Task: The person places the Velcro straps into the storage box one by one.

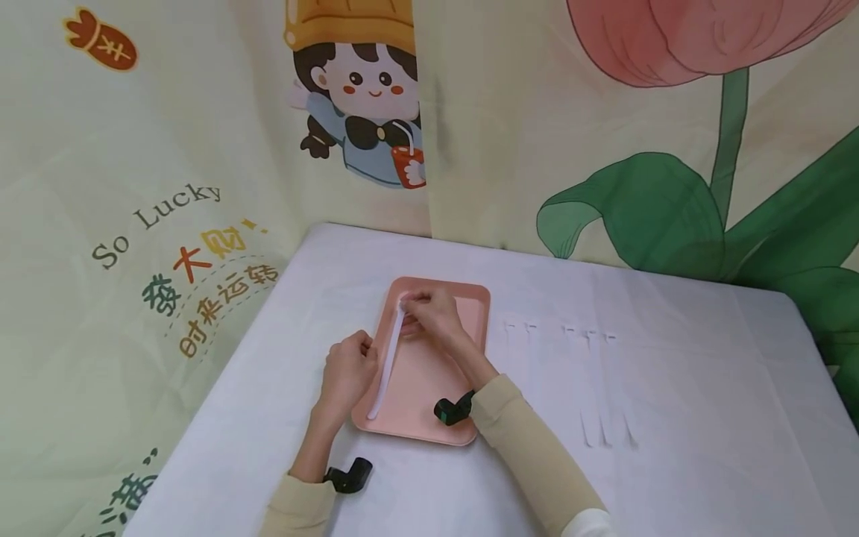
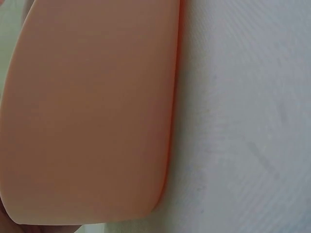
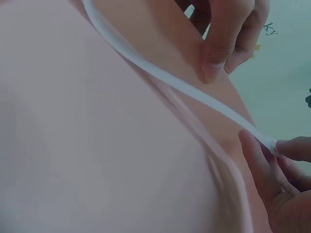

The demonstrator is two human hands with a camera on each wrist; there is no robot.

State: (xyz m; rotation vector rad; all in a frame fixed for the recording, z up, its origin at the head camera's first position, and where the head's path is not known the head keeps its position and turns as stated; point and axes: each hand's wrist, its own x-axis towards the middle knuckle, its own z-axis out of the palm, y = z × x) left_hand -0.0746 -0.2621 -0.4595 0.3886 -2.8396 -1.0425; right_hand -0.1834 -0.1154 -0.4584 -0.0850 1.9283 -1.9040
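Note:
A white cable tie (image 1: 387,365) lies lengthwise along the left side of a pink tray (image 1: 429,388). Its far end is pinched between the thumb and fingers of my right hand (image 1: 435,317), over the tray's upper left part. From there the strip slants down to the near left corner. My left hand (image 1: 349,373) grips the tray's left rim; in the right wrist view its thumb (image 3: 214,70) presses on the inner wall. In the left wrist view the tray's pink side (image 2: 92,116) fills much of the picture, and the left hand is mostly hidden.
Several more white cable ties (image 1: 592,334) lie in a row on the white tablecloth (image 1: 711,418) to the right of the tray, faint against it. A printed curtain (image 1: 483,134) hangs behind the table. Both wrists wear small black cameras (image 1: 350,476).

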